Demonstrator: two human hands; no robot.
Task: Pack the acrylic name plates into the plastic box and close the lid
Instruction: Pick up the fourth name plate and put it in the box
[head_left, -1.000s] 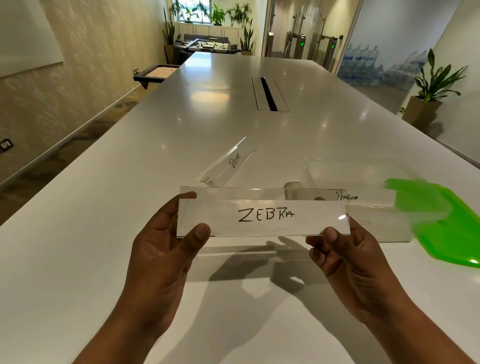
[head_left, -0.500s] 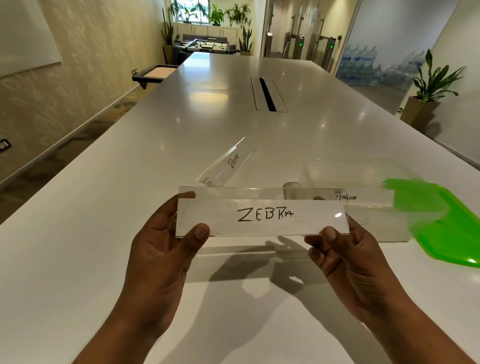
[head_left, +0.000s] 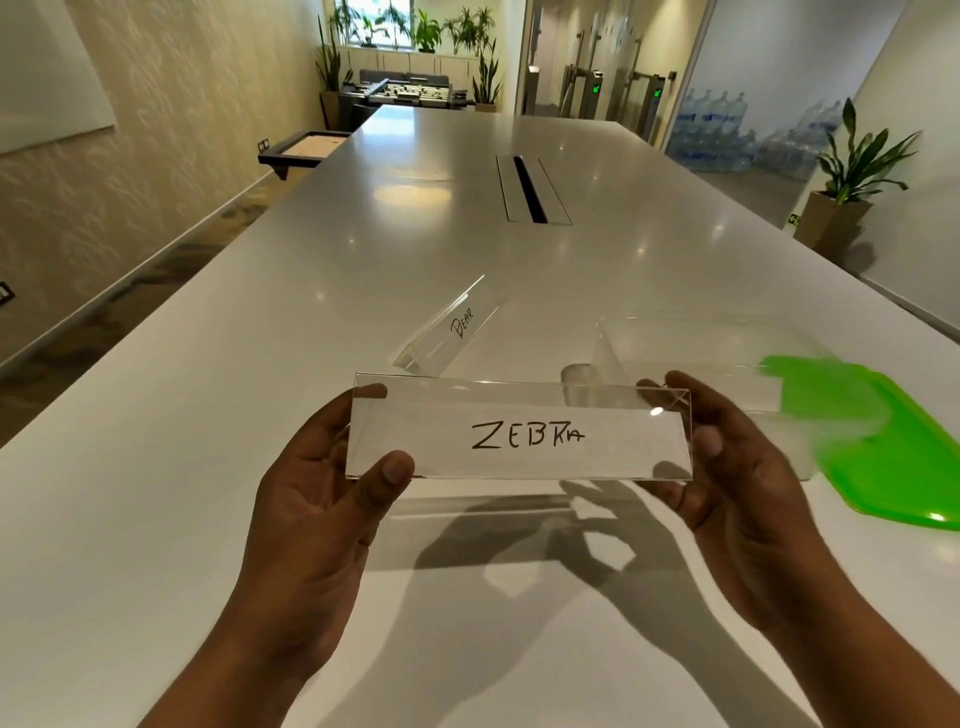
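Both forearms reach in from the near edge of the desk (head_left: 156, 467), palms turned toward each other. The left hand (head_left: 311, 499) pinches the left end of the ZEBRA plate (head_left: 519, 434): the thumb presses on the lower front corner and the fingers (head_left: 371, 391) are spread behind it. The right hand (head_left: 737, 499) cups the right end, its fingers curled round the back and clamped on the edge, with the thumb seen through the clear acrylic.

The plate is held level in the air, lettering toward the camera, on the near side of the box (head_left: 675, 338) and covering its near left corner.

Two name plates show. The second one, the BEAR plate (head_left: 457, 330), stands on the desk just left of the box, turned at a slant. There is one clear box, open on top; what lies inside is hidden. One green lid (head_left: 893, 457) lies flat at the right of the box, and whether it touches the box I cannot tell
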